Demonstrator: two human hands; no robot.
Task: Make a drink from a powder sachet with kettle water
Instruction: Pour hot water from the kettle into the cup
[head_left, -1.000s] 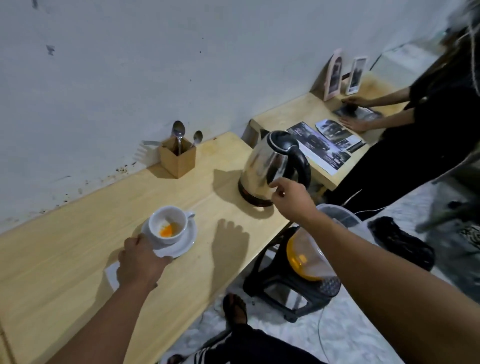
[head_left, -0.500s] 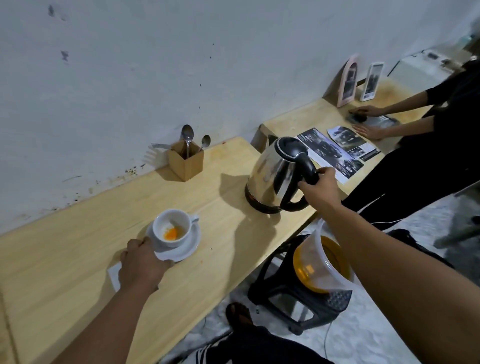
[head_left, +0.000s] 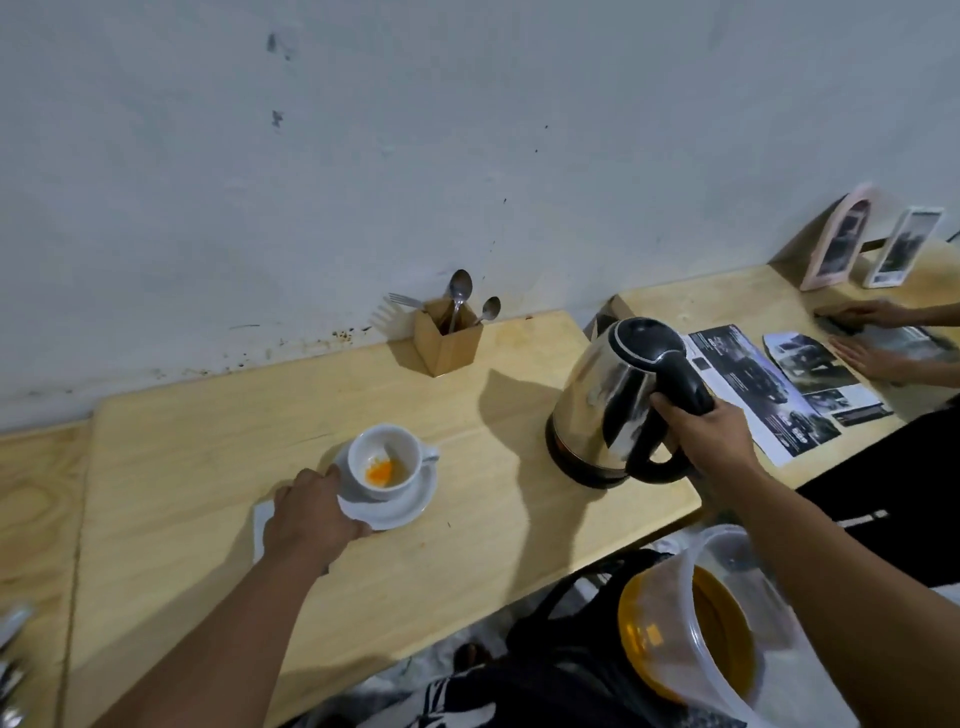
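A white cup (head_left: 382, 460) with orange powder in its bottom stands on a white saucer (head_left: 402, 506) near the middle of the wooden table (head_left: 197, 467). My left hand (head_left: 311, 514) rests against the saucer's left edge, and a white sachet or napkin (head_left: 262, 519) lies partly hidden under it. A steel kettle (head_left: 597, 410) with a black lid and handle sits on its base at the table's right end. My right hand (head_left: 711, 441) is wrapped around the kettle's handle.
A wooden holder (head_left: 447, 343) with spoons and a fork stands by the wall. Another person's hands (head_left: 872, 338) rest on printed sheets (head_left: 769, 389) on the adjoining table. A plastic jug (head_left: 727, 623) on a black stool sits below the table edge.
My right hand went from reaching toward the kettle to closing around its handle. The left hand stayed at the saucer. The view shifted left.
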